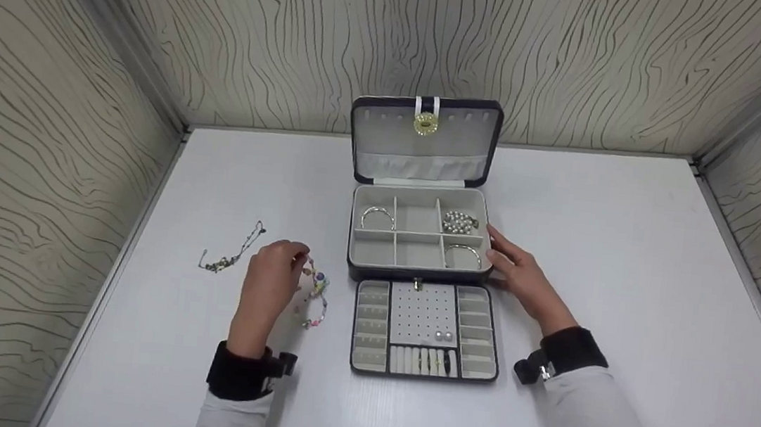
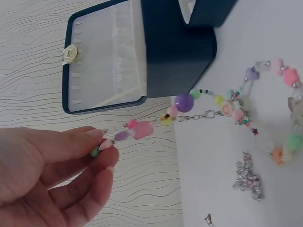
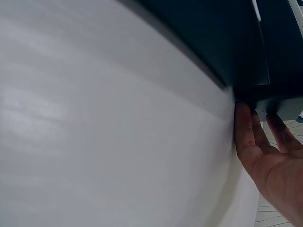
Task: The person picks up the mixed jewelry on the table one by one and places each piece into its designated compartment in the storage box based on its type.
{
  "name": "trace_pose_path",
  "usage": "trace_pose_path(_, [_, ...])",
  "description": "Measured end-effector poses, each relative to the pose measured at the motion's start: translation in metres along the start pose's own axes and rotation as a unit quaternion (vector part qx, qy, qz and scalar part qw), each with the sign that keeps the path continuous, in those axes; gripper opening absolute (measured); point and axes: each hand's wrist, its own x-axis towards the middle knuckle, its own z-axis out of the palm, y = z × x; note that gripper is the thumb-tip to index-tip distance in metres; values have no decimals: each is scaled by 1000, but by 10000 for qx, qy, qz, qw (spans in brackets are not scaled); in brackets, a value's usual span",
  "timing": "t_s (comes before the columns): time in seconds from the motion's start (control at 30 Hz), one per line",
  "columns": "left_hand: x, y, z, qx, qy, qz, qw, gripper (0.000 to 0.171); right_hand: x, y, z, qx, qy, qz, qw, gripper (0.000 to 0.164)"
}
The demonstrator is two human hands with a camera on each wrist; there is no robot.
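My left hand [image 1: 272, 280] pinches a colourful beaded bracelet [image 1: 320, 280] between thumb and fingertips, and the strand hangs above the table. In the left wrist view, pastel beads [image 2: 143, 130] and a small chain stretch away from the fingertips. Left of that hand lies a silvery chain [image 1: 223, 263] with charms. The jewelry box [image 1: 351, 242] stands with its lid up. Against its right side rest the fingers of my right hand [image 1: 525, 282], also seen touching its dark wall [image 3: 277, 101] in the right wrist view. Inside are a pearl strand [image 1: 459, 222] and two silver bangles [image 1: 378, 217].
In front of the box lies a removable tray [image 1: 392, 292] with small slots, ring rolls and two pearl earrings [image 1: 443, 336]. The open lid [image 1: 423, 147] leans back near the patterned wall [image 1: 286, 34]. White table surface surrounds everything.
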Motion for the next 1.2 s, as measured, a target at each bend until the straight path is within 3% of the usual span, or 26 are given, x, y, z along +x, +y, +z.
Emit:
trace_pose_path(0.17, [5, 4, -8, -104, 434, 6, 9990, 8, -3, -4, 1, 72, -73, -45, 9999, 58])
trace_pose_path(0.43, [10, 15, -15, 160, 1199, 128, 9926, 8, 2, 1, 3, 142, -109, -75, 9998, 58])
trace_pose_path(0.77, [21, 32, -18, 23, 1267, -158, 9918, 10, -1, 0, 1, 184, -111, -119, 9997, 57])
trace_pose_path(0.97, [32, 48, -28, -208, 1566, 296, 9870, 9, -2, -1, 0, 213, -105, -110, 9997, 57])
trace_pose_path(1.2, [46, 73, -44, -430, 2180, 936, 9705, 6, -1, 0, 1, 175, -114, -65, 9998, 57])
